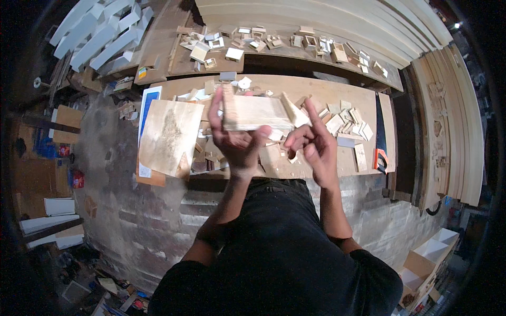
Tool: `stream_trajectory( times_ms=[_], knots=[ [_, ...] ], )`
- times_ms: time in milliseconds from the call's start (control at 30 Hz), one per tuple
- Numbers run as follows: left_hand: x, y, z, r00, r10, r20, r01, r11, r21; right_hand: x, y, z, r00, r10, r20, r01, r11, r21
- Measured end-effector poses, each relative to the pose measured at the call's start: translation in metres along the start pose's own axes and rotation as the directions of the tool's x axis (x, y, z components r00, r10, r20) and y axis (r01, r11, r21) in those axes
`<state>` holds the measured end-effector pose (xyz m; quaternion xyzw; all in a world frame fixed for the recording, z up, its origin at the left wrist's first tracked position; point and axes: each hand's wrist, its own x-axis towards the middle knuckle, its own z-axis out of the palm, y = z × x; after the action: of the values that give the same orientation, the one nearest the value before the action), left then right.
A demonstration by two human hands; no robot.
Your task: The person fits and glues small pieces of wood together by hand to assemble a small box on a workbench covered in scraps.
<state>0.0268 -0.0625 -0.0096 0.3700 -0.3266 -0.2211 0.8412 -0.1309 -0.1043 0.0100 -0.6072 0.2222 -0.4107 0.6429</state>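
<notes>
In my left hand (pixel 235 145) is a small pale wooden piece with a flat middle and raised ends (pixel 256 111), held up above the workbench (pixel 295 83). The fingers wrap under it and the thumb presses on its near edge. Just right of that piece is my right hand (pixel 319 145), its index finger stretched out and its other fingers loosely bent. Nothing shows in the right hand. Beneath the hands lie small wood offcuts (pixel 211 150), partly hidden by the left hand.
A thin wooden sheet (pixel 171 134) lies at the bench's left. Several small wood pieces (pixel 350 118) are heaped at the right, beside a handsaw with an orange handle (pixel 380 159). Small box-like pieces (pixel 311 43) cover a shelf behind. Long boards (pixel 456 126) stand at the far right.
</notes>
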Motion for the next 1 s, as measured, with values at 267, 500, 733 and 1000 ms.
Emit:
stream_trajectory(
  times_ms=[267,500,733,1000],
  knots=[
    [0.005,0.008,-0.062,0.993,-0.107,0.043,0.106,0.994,0.017,-0.005,0.062,-0.111,0.88,0.149,-0.451,-0.324,0.882,-0.341],
    [-0.014,0.02,-0.057,0.929,-0.35,-0.122,0.348,0.937,-0.043,-0.056,0.198,-0.199,0.854,0.251,-0.456,-0.517,0.307,-0.799],
    [-0.04,0.004,-0.066,0.938,-0.336,-0.089,0.31,0.923,-0.226,-0.084,0.298,-0.182,0.813,0.398,-0.425,-0.579,0.479,-0.659],
    [-0.067,-0.002,-0.055,0.908,-0.352,-0.225,0.335,0.936,-0.111,-0.07,0.295,-0.16,0.793,0.463,-0.397,-0.563,0.305,-0.768]
  ],
)
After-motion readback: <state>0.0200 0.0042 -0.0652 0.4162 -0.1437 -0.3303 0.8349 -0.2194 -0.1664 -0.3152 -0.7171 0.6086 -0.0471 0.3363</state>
